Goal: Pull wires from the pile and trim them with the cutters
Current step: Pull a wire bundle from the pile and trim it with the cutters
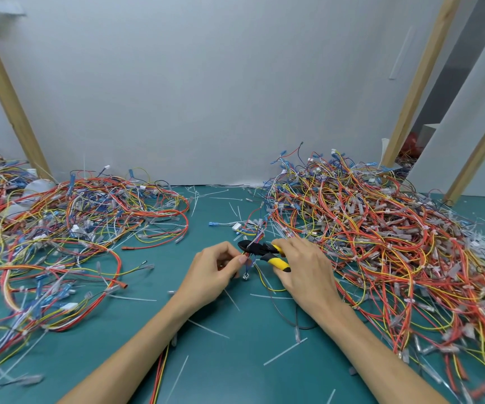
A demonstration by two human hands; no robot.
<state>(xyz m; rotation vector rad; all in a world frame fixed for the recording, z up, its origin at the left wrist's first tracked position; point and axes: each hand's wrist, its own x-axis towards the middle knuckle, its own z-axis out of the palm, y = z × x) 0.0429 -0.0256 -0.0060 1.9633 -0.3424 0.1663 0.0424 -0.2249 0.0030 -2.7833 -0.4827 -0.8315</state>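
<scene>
While the left hand [212,269] pinches a little bundle of wires [248,265] between thumb and fingertips, the right hand [305,269] has its fingers curled round the yellow handles of the cutters [260,249].

Both hands meet mid-table over the green mat [220,363]. The black nose of the cutters points left, right up against the bundle just above the left thumb, though honestly I can't tell if the blades are closed on anything. The bundle's loose ends dangle below the fingers and it trails up toward the big pile [381,243] on the right. A second heap [60,228] sprawls well apart on the left, with cut zip-tie bits [285,351] scattered all over the mat.
</scene>
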